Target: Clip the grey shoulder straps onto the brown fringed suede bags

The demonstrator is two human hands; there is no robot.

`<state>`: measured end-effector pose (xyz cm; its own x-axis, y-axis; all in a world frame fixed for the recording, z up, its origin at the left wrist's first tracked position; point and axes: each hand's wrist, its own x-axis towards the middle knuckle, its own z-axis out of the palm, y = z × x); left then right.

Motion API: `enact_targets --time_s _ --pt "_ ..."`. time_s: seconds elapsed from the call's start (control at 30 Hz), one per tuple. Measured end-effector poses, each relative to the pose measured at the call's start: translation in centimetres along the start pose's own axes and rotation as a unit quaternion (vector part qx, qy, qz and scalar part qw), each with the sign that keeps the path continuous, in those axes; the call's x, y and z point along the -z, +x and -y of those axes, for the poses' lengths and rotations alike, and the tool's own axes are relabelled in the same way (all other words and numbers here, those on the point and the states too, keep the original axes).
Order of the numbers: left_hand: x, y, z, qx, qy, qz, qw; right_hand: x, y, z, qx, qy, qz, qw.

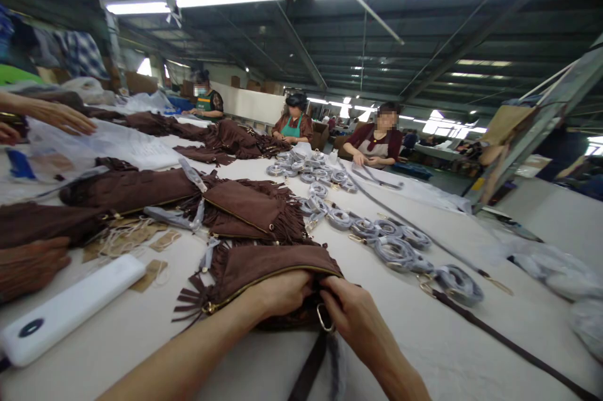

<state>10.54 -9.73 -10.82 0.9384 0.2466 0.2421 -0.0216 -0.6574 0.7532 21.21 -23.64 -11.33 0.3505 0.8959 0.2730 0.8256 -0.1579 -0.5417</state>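
Note:
A brown fringed bag (277,261) lies on the table in front of me, its gold zipper open along the near edge. My left hand (289,291) reaches into the opening, its fingers hidden inside the bag. At the right end of the opening, my right hand (352,302) is closed on the bag's edge. Just below its fingers hangs a gold metal clip (325,318), and a dark strap (308,366) runs from there toward me. A tassel (191,300) spreads from the zipper's left end. Directly behind lies another brown fringed bag (245,209).
Coiled, wrapped straps (391,250) run across the table to the right. A white device (73,310) and cardboard tags (151,275) lie at left. A neighbour's hand (32,266) touches a brown bag (47,225). Several people sit or stand around the table.

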Motion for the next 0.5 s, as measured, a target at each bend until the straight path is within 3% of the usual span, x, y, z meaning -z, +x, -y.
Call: enact_targets --time_s 0.1,0.2,0.27,0.37,0.5 --pt "2.0 -0.6 -1.9 0.002 0.017 0.058 0.998 0.8 -0.3 0.2 -0.048 0.239 -0.028 0.969" --pt "2.1 -0.6 -2.7 0.065 -0.15 0.09 0.982 0.6 -0.1 0.5 -0.124 0.449 -0.066 0.883" --pt "1.1 -0.5 -2.8 0.11 -0.248 0.113 0.956 0.1 0.1 0.7 -0.142 0.516 -0.09 0.84" --pt "-1.2 -0.6 -2.5 0.123 -0.327 0.146 0.926 -0.4 0.4 0.7 -0.152 0.56 -0.095 0.809" --pt "-2.8 -0.9 -2.2 0.124 -0.406 0.084 0.901 0.2 0.7 0.5 -0.143 0.619 -0.117 0.763"
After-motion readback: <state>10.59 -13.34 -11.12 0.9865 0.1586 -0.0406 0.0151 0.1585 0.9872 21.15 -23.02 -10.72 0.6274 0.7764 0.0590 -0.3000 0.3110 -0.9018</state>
